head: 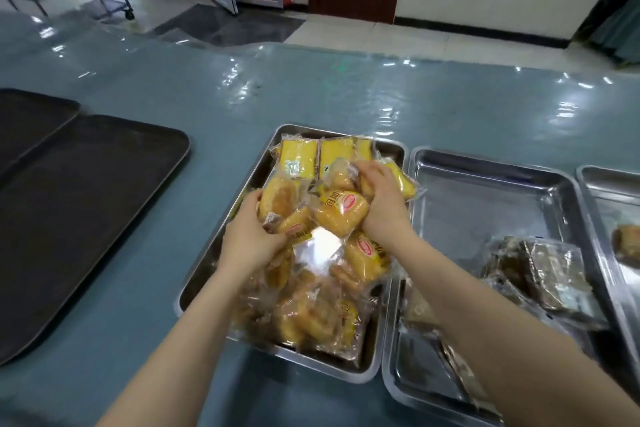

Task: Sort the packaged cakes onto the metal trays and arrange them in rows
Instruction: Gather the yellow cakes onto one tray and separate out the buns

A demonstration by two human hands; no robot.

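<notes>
On the blue-green plastic-covered worktop (138,340), a rectangular steel tray (207,274) is heaped with clear-wrapped golden cakes (311,305), and flat yellow sponge slices in clear wrap (299,156) lie in a row along its far edge. The left hand (251,241) curls around a wrapped round cake (277,198) at the pile's left side, while the right hand (381,204) grips wrapped cakes near the top, just beside a packet with a red oval logo (341,210) whose lettering is too blurred to read. To the right, a second steel tray (485,191) holds dark brown wrapped cakes (540,274), and two black trays (69,218) lie well apart on the left.
</notes>
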